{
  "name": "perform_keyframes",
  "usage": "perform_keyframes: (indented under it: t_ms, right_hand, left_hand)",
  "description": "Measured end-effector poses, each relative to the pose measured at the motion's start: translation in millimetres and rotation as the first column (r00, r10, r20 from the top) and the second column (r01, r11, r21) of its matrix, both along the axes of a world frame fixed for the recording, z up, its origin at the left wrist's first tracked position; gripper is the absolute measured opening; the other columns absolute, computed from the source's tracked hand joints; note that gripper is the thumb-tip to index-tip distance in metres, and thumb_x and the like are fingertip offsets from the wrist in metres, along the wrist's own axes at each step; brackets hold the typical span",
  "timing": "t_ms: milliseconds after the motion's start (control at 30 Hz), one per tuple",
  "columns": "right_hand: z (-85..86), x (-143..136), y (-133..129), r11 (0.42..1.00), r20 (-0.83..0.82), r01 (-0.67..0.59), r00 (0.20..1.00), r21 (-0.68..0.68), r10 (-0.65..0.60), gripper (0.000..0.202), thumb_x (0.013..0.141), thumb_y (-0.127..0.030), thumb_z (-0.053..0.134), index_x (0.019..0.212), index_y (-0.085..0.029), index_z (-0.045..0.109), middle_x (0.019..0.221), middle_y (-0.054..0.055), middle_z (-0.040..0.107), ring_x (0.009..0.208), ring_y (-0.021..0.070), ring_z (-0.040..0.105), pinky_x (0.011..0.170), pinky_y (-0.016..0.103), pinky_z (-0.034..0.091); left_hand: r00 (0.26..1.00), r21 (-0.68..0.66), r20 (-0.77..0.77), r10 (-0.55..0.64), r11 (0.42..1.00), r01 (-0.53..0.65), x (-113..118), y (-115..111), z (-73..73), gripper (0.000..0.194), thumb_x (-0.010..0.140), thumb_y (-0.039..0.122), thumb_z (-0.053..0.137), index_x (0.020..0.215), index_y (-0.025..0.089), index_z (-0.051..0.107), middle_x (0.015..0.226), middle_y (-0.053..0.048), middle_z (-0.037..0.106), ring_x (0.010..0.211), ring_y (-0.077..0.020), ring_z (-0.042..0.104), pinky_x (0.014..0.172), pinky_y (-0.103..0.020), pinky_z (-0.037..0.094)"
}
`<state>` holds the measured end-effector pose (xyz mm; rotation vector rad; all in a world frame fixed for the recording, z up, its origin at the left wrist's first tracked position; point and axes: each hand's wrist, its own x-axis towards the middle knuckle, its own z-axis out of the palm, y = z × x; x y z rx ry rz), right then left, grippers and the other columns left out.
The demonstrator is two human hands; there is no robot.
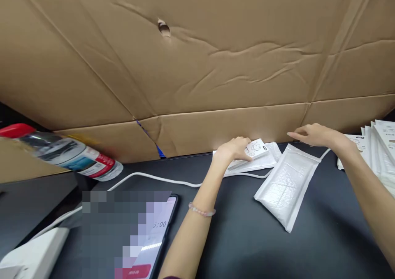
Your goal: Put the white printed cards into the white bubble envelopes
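At the back of the dark table, my left hand (233,150) is closed over a small flat white box (257,148) with a line drawing and a black label. Under that box lies a white padded mailer (269,160), partly hidden by my hand. Another padded bubble mailer (285,184) rests tilted on the table, between my two hands and closer to me. My right hand (316,134) hovers just beyond its upper end, fingers apart from the thumb, with nothing visible in it.
A tall cardboard sheet (197,73) walls off the back. Several white packages (378,147) stand at the right. A white cable (166,180) crosses the table. To the left are a red-capped bottle (77,157), a phone (159,233), partly blurred out, and a white device (37,252).
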<state>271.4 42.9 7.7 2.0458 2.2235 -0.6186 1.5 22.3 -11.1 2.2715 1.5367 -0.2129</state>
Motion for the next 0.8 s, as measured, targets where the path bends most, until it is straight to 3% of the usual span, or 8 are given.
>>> perform_keyframes:
  t_ms: [133, 233, 300, 367, 433, 533, 633, 800]
  right_hand:
    - [4.4, -30.3, -10.2, 0.991, -0.439, -0.132, 0.891, -0.004, 0.117, 0.054, 0.090, -0.065, 0.037, 0.104, -0.022, 0.066, 0.102, 0.006, 0.073, 0.085, 0.0236, 0.071, 0.088, 0.038, 0.054]
    - [8.1, -39.6, -16.0, 0.997, -0.638, -0.070, 0.766, 0.035, 0.076, 0.042, 0.086, -0.057, 0.053, 0.109, -0.022, 0.059, 0.105, 0.007, 0.072, 0.085, 0.0226, 0.072, 0.079, 0.034, 0.058]
    - [13.9, -36.2, -19.0, 0.998, -0.683, 0.011, 0.729, 0.063, 0.036, 0.039, 0.083, -0.052, 0.061, 0.108, -0.022, 0.058, 0.104, 0.007, 0.072, 0.085, 0.0229, 0.072, 0.076, 0.034, 0.059]
    - [22.4, -28.3, -22.0, 0.989, -0.670, 0.082, 0.742, 0.122, 0.021, 0.036, 0.083, -0.049, 0.062, 0.106, -0.022, 0.061, 0.104, 0.008, 0.072, 0.086, 0.0239, 0.071, 0.077, 0.037, 0.060]
    - [31.2, -19.4, -24.8, 0.959, -0.578, 0.132, 0.815, 0.252, 0.040, 0.034, 0.084, -0.048, 0.060, 0.104, -0.021, 0.064, 0.107, 0.008, 0.072, 0.088, 0.0255, 0.071, 0.081, 0.040, 0.058]
    - [38.7, -10.1, -26.6, 0.898, -0.406, 0.146, 0.913, 0.415, 0.039, 0.033, 0.086, -0.048, 0.057, 0.104, -0.022, 0.067, 0.108, 0.006, 0.073, 0.095, 0.0274, 0.068, 0.087, 0.043, 0.053]
    - [37.1, -7.7, -25.3, 0.868, -0.313, 0.123, 0.949, 0.482, 0.039, 0.034, 0.086, -0.048, 0.054, 0.104, -0.023, 0.068, 0.108, 0.004, 0.073, 0.096, 0.0271, 0.067, 0.085, 0.041, 0.051]
    - [32.3, -10.1, -22.3, 0.856, -0.275, 0.084, 0.959, 0.511, 0.070, 0.036, 0.086, -0.049, 0.053, 0.105, -0.023, 0.069, 0.108, 0.005, 0.073, 0.095, 0.0278, 0.067, 0.084, 0.040, 0.050]
  left_hand:
    - [0.966, 0.250, 0.234, -0.110, 0.967, 0.050, 9.9, -8.4, 8.1, 0.064, 0.080, 0.048, 0.066, 0.137, 0.024, 0.048, 0.126, -0.009, 0.059, 0.116, -0.0272, 0.057, 0.095, -0.035, 0.046]
    - [0.893, 0.432, 0.404, -0.200, 0.902, 0.006, 21.4, -14.9, 11.9, 0.062, 0.085, 0.047, 0.062, 0.139, 0.021, 0.046, 0.126, -0.010, 0.059, 0.117, -0.0259, 0.056, 0.096, -0.035, 0.046]
    - [0.837, 0.444, 0.493, -0.237, 0.896, -0.008, 26.1, -16.3, 11.4, 0.060, 0.091, 0.051, 0.053, 0.141, 0.019, 0.043, 0.133, -0.010, 0.056, 0.121, -0.0242, 0.054, 0.099, -0.034, 0.044]
    - [0.824, 0.357, 0.524, -0.217, 0.934, 0.019, 28.0, -14.9, 6.6, 0.057, 0.097, 0.053, 0.036, 0.142, 0.018, 0.042, 0.136, -0.010, 0.054, 0.123, -0.0223, 0.054, 0.102, -0.033, 0.043]
    - [0.896, 0.225, 0.416, -0.155, 0.972, 0.064, 28.9, -12.0, -3.2, 0.058, 0.100, 0.052, 0.027, 0.142, 0.016, 0.042, 0.136, -0.011, 0.055, 0.123, -0.0218, 0.054, 0.103, -0.032, 0.042]
    - [0.981, 0.101, 0.161, -0.107, 0.991, 0.092, 32.5, -8.4, -22.5, 0.071, 0.090, 0.055, 0.051, 0.144, 0.011, 0.038, 0.137, -0.017, 0.053, 0.126, -0.0267, 0.051, 0.103, -0.034, 0.041]
    - [0.992, 0.114, 0.091, -0.090, 0.990, 0.080, 38.2, -6.9, -34.7, 0.089, 0.073, 0.055, 0.073, 0.141, 0.008, 0.039, 0.138, -0.021, 0.048, 0.129, -0.0332, 0.046, 0.103, -0.039, 0.041]
    - [0.996, 0.184, 0.059, -0.066, 0.981, 0.054, 40.9, -6.3, -29.8, 0.065, 0.071, 0.051, 0.077, 0.120, 0.014, 0.055, 0.126, -0.014, 0.054, 0.115, -0.0296, 0.056, 0.093, -0.034, 0.048]
